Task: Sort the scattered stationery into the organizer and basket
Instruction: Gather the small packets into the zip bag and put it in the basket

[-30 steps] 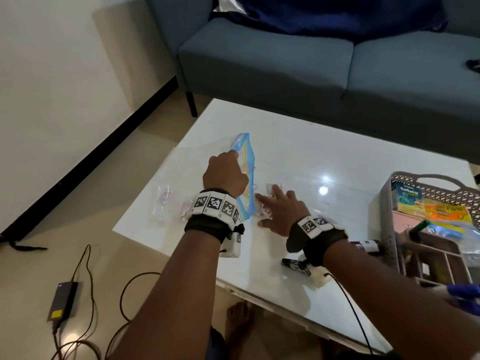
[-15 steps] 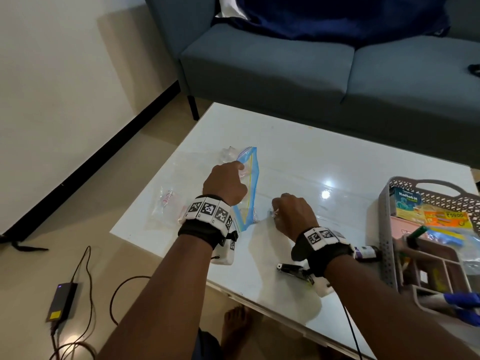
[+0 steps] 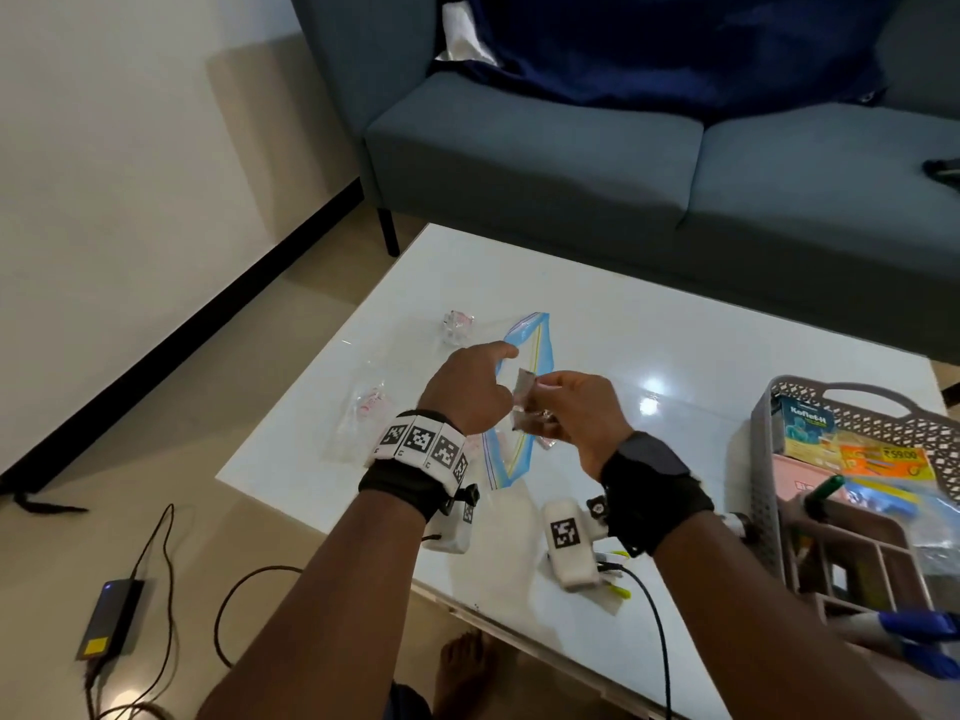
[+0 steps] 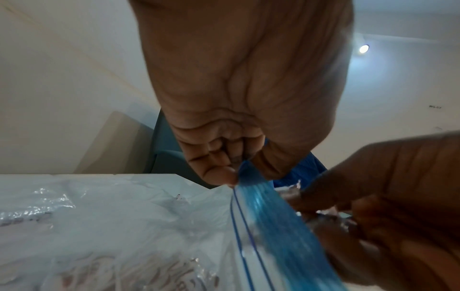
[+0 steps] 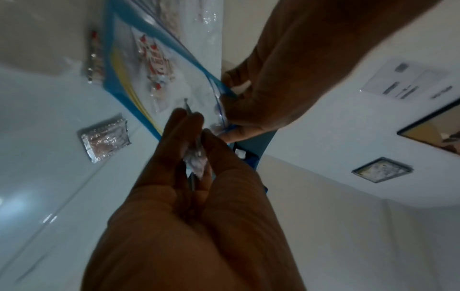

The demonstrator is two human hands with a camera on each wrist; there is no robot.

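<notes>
We see a sofa (image 3: 649,163) behind the white desk (image 3: 701,350). A basket (image 3: 769,459) with the organizer (image 3: 878,558) sits at the desk's right edge. Our left hand (image 3: 467,389) pinches the blue rim of a zip bag (image 3: 537,345), holding it up off the desk. Our right hand (image 3: 576,413) pinches a small packet (image 3: 522,392) just beside the bag's mouth. Another packet (image 5: 104,139) lies on the desk nearby.

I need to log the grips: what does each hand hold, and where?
Left hand pinches the zip bag at its blue opening edge; right hand pinches a small clear packet near its end.
</notes>
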